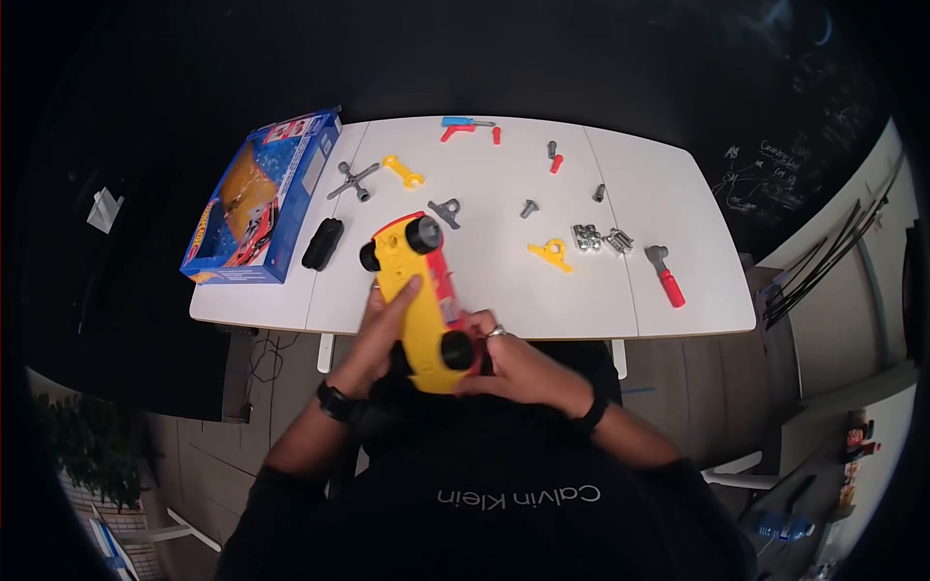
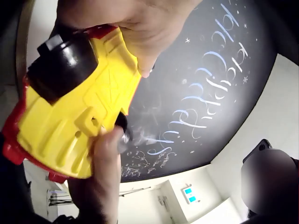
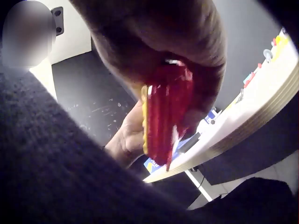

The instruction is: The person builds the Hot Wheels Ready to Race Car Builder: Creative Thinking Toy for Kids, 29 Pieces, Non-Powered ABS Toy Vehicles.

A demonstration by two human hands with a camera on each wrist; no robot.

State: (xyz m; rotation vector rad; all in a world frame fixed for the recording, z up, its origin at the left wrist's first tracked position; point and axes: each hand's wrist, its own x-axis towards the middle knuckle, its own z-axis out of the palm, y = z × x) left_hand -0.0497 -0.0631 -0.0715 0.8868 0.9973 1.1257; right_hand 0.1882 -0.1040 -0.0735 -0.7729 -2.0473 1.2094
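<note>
Both hands hold a red toy car [image 1: 412, 315] at the table's near edge, its yellow underside turned up and black wheels [image 1: 423, 234] showing. My left hand [image 1: 378, 334] grips its left side, thumb lying on the yellow base. At the car's near end, beside a rear wheel, my right hand [image 1: 513, 368] grips the red body. In the left wrist view, the underside [image 2: 107, 98] has moulded ribs, and the right thumb [image 2: 105, 149] presses its edge. The right wrist view shows the car's red end [image 3: 163, 116] under the right palm; those fingers are partly hidden.
On the white table lie a blue toy box [image 1: 257, 203], a grey cross wrench [image 1: 354, 181], a yellow wrench [image 1: 404, 171], a black part [image 1: 323, 244], a yellow bracket [image 1: 550, 255], several silver pieces [image 1: 587, 237], a red-handled tool [image 1: 668, 281] and a blue-red toy drill [image 1: 465, 126].
</note>
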